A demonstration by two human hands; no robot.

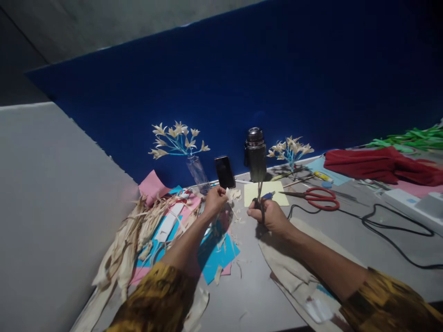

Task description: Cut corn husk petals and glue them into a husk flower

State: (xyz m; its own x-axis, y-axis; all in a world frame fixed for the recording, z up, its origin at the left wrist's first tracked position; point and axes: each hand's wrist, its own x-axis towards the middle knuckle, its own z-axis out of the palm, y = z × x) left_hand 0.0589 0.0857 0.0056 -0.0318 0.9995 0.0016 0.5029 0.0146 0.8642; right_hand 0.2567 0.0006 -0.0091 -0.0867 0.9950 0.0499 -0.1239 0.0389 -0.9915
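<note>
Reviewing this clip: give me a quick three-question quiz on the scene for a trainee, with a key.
1. What tool does the right hand hold?
2. True or false: the red-handled scissors are in the left hand.
3. Fill in: seen from the head camera, the phone is between the clear vase and the dark ____.

Key:
1. Dark-handled scissors, blades upward.
2. False; they lie on the table, and the left hand holds a small pale piece.
3. Flask.
</note>
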